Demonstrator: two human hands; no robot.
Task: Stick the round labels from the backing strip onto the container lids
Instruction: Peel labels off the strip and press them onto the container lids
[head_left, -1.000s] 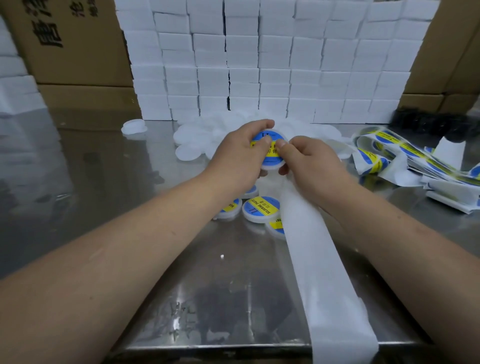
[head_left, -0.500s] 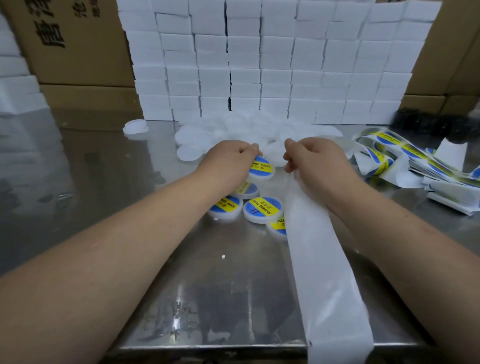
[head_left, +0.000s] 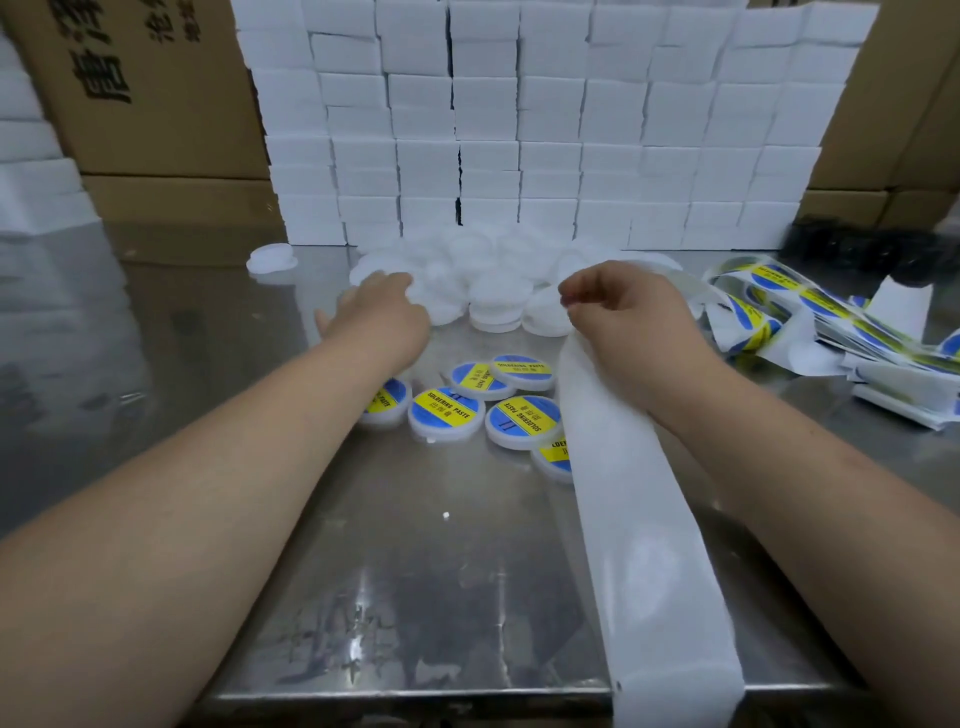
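**Left hand at the plain lids, right hand on the strip**

The strip (head_left: 641, 519) runs from the right hand (head_left: 628, 322) down the bench (head_left: 311, 571) and hangs over its near edge; the stretch in view is bare white. The right hand's grip is closed on its upper end, finger and thumb pinched together.

Six labelled lids (head_left: 447, 413), blue and yellow, lie in a cluster on the bench between the forearms. The strip covers part of the nearest one, and the left forearm hides part of the leftmost.

The left hand (head_left: 379, 317) reaches past them to the pile of plain lids (head_left: 493, 296). Its grip is apart, fingers spread on the pile's left edge and holding nothing.

One loose lid (head_left: 271, 258) sits apart to the left. To the right lies a tangled heap of label strips (head_left: 810, 322). Behind the pile stands a wall of white boxes (head_left: 519, 130), with cartons (head_left: 156, 104) on both sides.

A second ago both hands pressed a label onto a lid held up between them. Half a second ago the left hand was laying that lid among the finished ones; it has since let go and moved on to the pile.
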